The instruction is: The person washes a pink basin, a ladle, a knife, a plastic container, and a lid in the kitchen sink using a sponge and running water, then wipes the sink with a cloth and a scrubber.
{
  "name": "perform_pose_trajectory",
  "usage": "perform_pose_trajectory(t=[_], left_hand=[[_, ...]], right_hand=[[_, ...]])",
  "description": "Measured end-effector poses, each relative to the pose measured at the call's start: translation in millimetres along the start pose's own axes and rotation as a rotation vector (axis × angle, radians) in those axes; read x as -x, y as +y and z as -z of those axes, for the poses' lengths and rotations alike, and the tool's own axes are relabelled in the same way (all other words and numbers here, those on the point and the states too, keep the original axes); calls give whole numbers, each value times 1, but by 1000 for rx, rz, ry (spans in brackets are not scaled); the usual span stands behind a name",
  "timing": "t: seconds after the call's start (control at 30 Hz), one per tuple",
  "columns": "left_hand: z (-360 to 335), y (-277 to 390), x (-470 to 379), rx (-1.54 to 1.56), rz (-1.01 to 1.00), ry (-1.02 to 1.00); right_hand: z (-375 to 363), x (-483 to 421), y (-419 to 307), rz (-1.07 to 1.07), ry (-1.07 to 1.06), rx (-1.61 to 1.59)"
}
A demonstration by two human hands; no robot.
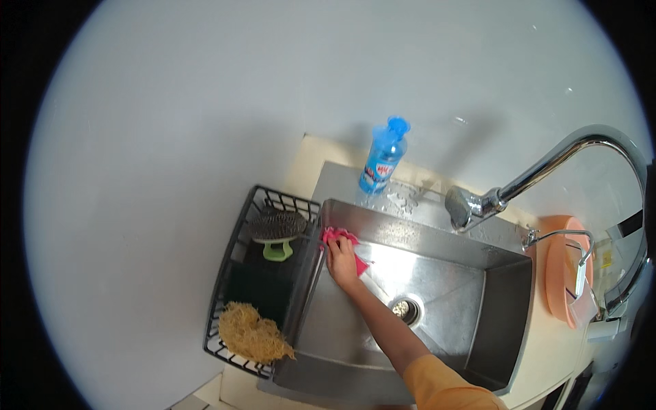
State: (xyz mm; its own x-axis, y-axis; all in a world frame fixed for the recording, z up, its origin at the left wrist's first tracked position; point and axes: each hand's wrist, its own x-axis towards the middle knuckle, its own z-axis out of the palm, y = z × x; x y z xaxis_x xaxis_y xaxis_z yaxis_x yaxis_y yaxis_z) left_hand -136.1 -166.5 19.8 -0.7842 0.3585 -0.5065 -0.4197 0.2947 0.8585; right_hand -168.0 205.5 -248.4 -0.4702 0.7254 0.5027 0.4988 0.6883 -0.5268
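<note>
In the head view a bare hand, which looks like my right hand [342, 261], presses a pink cloth [361, 265] to the back left corner of the stainless steel sink [502, 318]. The cloth is bunched beneath and around the fingers, against the left wall. My left hand is out of view. Left of the hand, a black wire rack [225, 266] holds a scouring pad with a green handle [277, 251], a dark green scouring pad [259, 292] and a tan fibrous scrubber [251, 333]. Right of the forearm lies the drain [408, 310], with pale bits in it.
A blue dish soap bottle [383, 159] stands on the wet back ledge. A large chrome faucet [543, 164] arches at the right, its base behind the sink. Beyond the sink's right edge are a small tap [558, 233] and a peach plastic basin [556, 271].
</note>
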Motion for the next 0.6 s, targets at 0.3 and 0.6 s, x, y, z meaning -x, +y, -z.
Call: perform_pose_trajectory(t=[0.3, 0.6], left_hand=[[0, 12, 0, 88, -39, -20], [9, 6, 2, 89, -9, 26]], right_hand=[[58, 71, -36, 25, -737, -450], [65, 78, -29, 330, -447, -65]])
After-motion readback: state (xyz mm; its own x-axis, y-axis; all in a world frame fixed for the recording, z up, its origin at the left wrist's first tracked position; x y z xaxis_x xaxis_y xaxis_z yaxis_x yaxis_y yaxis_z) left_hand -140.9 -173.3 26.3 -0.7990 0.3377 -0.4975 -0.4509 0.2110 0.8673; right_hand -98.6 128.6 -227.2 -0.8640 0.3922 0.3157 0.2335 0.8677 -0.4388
